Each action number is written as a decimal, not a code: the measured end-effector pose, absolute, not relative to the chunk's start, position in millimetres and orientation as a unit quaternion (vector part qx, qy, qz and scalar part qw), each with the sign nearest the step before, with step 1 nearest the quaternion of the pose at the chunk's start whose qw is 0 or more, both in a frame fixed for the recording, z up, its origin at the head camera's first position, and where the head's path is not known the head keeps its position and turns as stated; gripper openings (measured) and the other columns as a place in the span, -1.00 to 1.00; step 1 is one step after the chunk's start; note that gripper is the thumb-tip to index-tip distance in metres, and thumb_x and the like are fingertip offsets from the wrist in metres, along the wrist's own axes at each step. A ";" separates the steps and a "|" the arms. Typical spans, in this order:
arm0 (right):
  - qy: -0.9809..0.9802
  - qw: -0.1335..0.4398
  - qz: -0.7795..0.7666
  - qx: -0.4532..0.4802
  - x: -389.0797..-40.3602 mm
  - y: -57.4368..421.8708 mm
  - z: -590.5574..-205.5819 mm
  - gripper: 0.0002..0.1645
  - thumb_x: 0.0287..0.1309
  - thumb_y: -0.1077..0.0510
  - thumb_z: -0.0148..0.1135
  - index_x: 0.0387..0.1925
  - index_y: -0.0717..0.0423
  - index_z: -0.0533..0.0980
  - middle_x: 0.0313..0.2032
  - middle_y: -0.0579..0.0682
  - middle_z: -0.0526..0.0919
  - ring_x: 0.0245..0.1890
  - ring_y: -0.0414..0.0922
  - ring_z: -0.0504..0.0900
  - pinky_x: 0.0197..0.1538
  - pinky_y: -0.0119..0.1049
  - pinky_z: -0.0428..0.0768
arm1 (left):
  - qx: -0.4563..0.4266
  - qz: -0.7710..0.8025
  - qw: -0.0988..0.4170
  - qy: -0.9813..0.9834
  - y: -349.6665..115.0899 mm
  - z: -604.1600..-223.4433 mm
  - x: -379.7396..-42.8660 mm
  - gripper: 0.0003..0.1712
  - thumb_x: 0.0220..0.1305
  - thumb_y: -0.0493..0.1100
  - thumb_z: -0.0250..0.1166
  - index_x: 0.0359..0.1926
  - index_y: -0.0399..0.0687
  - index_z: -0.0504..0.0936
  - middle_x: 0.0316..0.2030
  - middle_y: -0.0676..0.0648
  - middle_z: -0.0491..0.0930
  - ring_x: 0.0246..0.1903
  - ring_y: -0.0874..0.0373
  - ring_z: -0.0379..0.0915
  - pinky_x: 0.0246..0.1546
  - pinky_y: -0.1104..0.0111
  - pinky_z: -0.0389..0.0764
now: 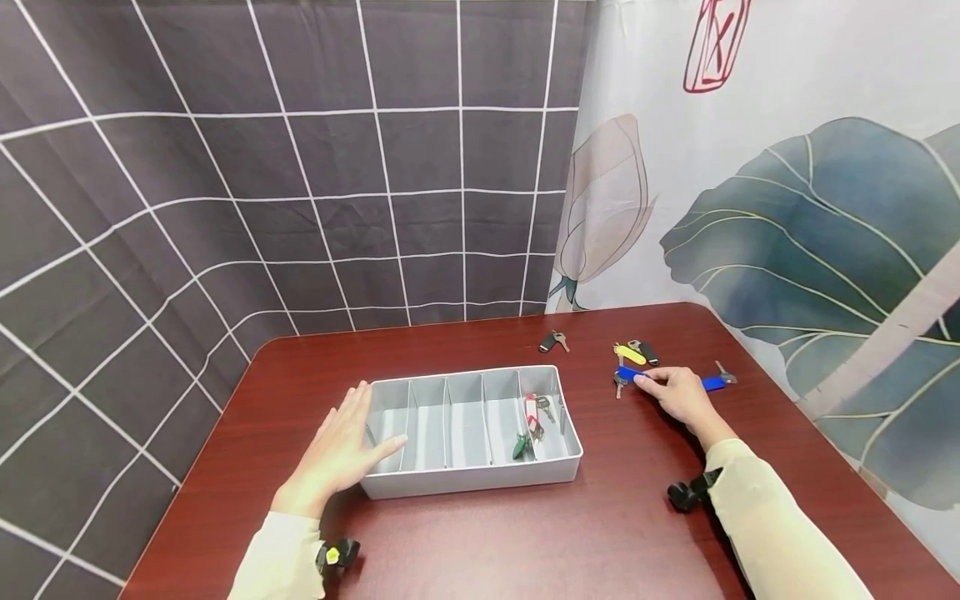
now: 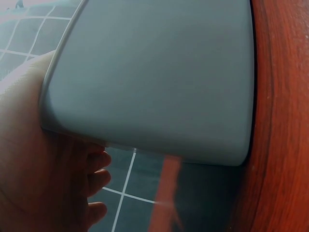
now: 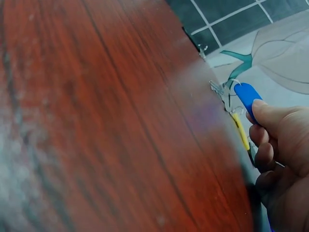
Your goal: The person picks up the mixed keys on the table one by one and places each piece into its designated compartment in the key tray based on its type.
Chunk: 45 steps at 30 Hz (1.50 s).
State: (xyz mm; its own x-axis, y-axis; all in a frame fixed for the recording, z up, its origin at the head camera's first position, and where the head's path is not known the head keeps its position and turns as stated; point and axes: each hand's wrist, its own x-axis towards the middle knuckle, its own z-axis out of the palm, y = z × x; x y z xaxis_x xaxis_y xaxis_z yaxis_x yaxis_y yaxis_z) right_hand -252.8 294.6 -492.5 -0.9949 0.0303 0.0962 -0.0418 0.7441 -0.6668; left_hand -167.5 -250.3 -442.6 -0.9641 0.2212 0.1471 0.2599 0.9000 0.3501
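My right hand pinches a blue key tag between thumb and fingers at the table's right side. In the right wrist view a key hangs from the end of this tag. My left hand rests at the left end of a grey divided tray, fingers straight along the outside and thumb over the rim. A key with a red-and-white tag lies in the tray's rightmost compartment. Just left of that divider is a green tag.
Beyond the held tag lie a yellow key tag and a black key tag. Another blue tag with a key is right of my right hand. A black-tagged key lies near the table's back edge, before a grid-patterned curtain.
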 end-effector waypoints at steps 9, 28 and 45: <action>-0.928 0.046 0.371 0.009 -252.2 286.9 -484.7 -0.37 0.24 -0.24 0.16 -0.08 0.26 0.63 -0.10 0.28 0.63 -0.09 0.18 0.51 0.00 0.12 0.47 | -0.122 -0.186 0.050 -0.974 -251.1 -442.2 -166.8 0.29 0.05 0.59 0.07 0.49 -0.24 -0.04 0.46 -0.25 -0.03 0.44 -0.17 -0.16 0.34 -0.15 0.00; -0.916 0.118 0.376 0.073 -246.0 241.7 -433.3 -0.53 0.23 -0.13 0.23 -0.16 0.22 0.66 -0.29 0.18 0.69 -0.41 -0.01 0.48 -0.45 -0.27 0.48 | -0.123 -0.184 0.054 -0.974 -248.3 -438.9 -168.4 0.25 0.08 0.52 0.14 0.49 -0.24 -0.03 0.46 -0.25 -0.02 0.44 -0.18 -0.14 0.34 -0.14 0.01; -0.896 0.125 0.410 0.118 -239.9 207.9 -400.7 -0.62 0.19 -0.08 0.29 -0.24 0.17 0.68 -0.40 0.14 0.67 -0.45 -0.04 0.46 -0.46 -0.29 0.45 | -0.120 -0.183 0.050 -0.974 -249.6 -440.6 -167.0 0.32 0.02 0.65 -0.01 0.50 -0.21 -0.06 0.47 -0.22 -0.05 0.45 -0.16 -0.15 0.35 -0.13 0.00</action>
State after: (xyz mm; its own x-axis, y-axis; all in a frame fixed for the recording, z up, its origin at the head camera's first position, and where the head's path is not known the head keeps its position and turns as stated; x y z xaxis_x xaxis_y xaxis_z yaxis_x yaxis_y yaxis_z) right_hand -239.9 207.9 -400.7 -0.9412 -0.1092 0.3198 -0.3135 0.6357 -0.7054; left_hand -167.0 -249.6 -440.6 -0.9664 0.2146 0.1416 0.2514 0.9042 0.3454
